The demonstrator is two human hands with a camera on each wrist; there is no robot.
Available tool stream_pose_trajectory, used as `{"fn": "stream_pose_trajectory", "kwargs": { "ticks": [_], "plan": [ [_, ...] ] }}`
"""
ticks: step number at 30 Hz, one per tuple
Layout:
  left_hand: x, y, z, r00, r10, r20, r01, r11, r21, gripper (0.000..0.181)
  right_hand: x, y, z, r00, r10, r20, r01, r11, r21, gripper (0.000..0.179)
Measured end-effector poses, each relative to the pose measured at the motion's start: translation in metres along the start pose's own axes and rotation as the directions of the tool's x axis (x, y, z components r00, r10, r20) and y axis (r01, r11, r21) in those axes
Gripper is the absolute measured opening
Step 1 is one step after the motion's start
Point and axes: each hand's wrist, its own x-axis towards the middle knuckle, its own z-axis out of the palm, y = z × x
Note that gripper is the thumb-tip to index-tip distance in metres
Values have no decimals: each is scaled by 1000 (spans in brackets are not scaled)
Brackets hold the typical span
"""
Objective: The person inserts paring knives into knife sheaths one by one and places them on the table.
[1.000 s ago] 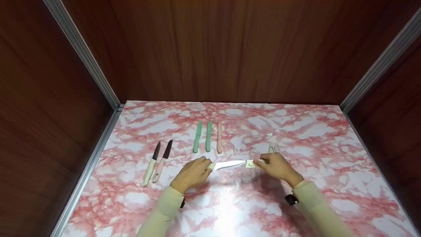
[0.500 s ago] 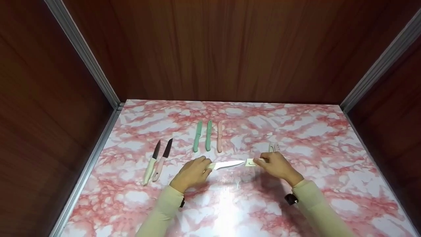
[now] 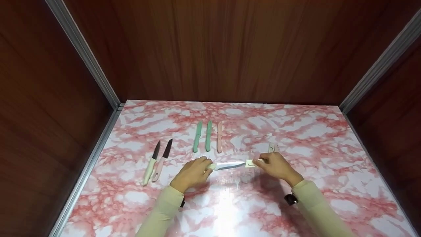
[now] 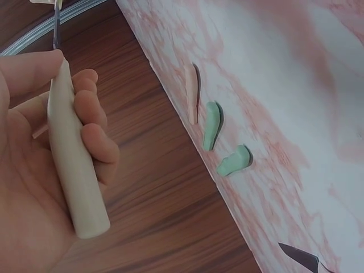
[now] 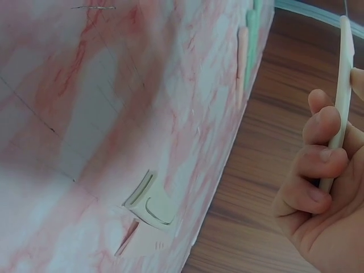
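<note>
In the head view my left hand [image 3: 192,172] grips the cream handle of a knife [image 3: 230,165], its bare blade pointing right. The left wrist view shows the handle [image 4: 74,159] lying across the palm, fingers curled round it. Opposite, my right hand [image 3: 278,166] pinches a flat cream blade sheath [image 3: 249,163]. The tip of the blade is right at the sheath's mouth. From the right wrist, the sheath [image 5: 343,85] shows edge-on between thumb and curled fingers. Both hands are over the middle of the table.
Two dark-bladed knives, one cream-handled [image 3: 150,169] and one pink-handled [image 3: 160,168], lie at left. Behind the hands are two green knives [image 3: 198,137] and a pink knife [image 3: 219,138]. Another cream sheath [image 5: 156,205] and a pink sheath [image 5: 142,239] lie beyond my right hand.
The blade has turned slightly, showing a darker lower edge now. Both hands keep their grips and stay nearly in place.
</note>
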Motion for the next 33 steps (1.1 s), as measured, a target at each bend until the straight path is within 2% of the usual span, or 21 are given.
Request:
{"fn": "stream_pose_trajectory", "kwargs": {
  "ticks": [6,10,14,22,33],
  "plan": [
    [1,1,1,1000,17,-3,-17,1000,18,20,0,-1,1,1000,-10,5,10,1000,-9,36],
    [1,1,3,998,59,-29,-58,998,34,18,1,-1,2,1000,-11,17,11,1000,-5,35],
    [1,0,5,996,71,-44,-70,997,32,16,2,-2,3,1000,-20,16,20,1000,-12,36],
    [1,2,5,987,130,-96,-125,990,64,14,2,-8,4,997,-69,19,69,997,-15,39],
    [3,3,9,983,149,-112,-139,986,86,15,3,-11,6,994,-113,-5,113,993,-44,35]
  ]
}}
